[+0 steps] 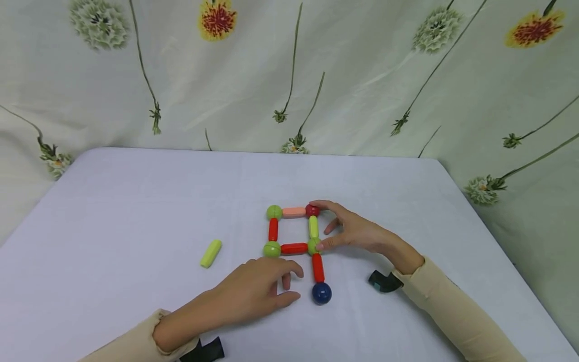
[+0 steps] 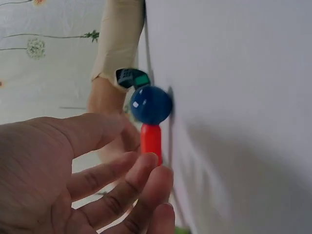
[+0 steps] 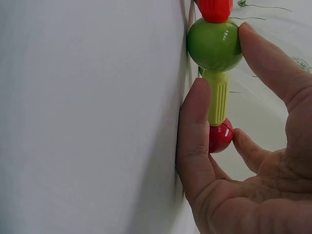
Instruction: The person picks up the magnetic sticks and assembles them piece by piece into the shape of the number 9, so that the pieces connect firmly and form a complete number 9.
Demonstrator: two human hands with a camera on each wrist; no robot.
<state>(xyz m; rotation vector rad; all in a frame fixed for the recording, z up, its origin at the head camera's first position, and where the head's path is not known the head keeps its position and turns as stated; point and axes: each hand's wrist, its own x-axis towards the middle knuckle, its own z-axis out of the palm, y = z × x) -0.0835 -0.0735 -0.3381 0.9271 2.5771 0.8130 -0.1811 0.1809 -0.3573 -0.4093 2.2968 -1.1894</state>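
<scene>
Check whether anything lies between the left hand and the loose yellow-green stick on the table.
Nothing visible does. The loose yellow-green stick lies alone on the white table, to the left of the left hand; only bare tabletop shows between them. The stick-and-ball frame and the right hand sit on the hand's other side.

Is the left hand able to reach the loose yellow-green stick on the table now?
Probably yes. The left hand holds nothing, and only bare table lies between it and the yellow-green stick.
</scene>
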